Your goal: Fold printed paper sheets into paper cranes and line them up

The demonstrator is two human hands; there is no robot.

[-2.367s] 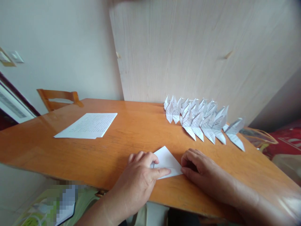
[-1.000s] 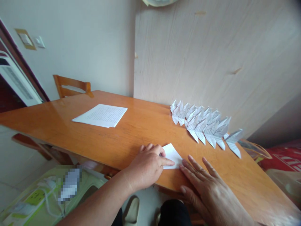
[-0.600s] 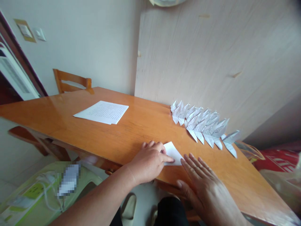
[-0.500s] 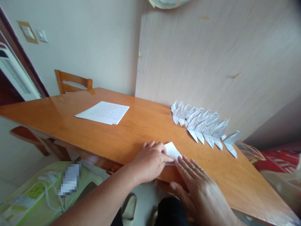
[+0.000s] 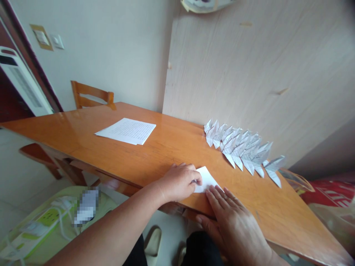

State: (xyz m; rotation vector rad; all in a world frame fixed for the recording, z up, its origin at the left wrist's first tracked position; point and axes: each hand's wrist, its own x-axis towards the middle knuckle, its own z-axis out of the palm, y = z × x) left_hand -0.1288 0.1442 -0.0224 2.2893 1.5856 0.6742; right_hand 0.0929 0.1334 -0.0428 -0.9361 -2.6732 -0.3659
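Observation:
A small folded sheet of white paper (image 5: 205,180) lies near the front edge of the wooden table. My left hand (image 5: 181,181) is on its left part, fingers curled over the paper and the index finger bent on top; the fingertips partly hide that side. Flat across the paper's lower right edge rest the outstretched fingers of my right hand (image 5: 231,210), with the thumb apart at the table's edge. Beyond, toward the wall, stand several folded paper pieces (image 5: 241,147) in overlapping rows, with pointed tips and printed lines.
A stack of printed sheets (image 5: 126,131) lies on the left part of the table (image 5: 111,160). A chair (image 5: 91,94) stands at the far side. At lower left, a pale green stool (image 5: 104,201) bears a power strip (image 5: 46,221). A red bag (image 5: 332,192) sits at the right.
My left index finger has drawn back from the paper's lower edge and is now bent. My right hand has stayed on the right edge. The view has shifted slightly.

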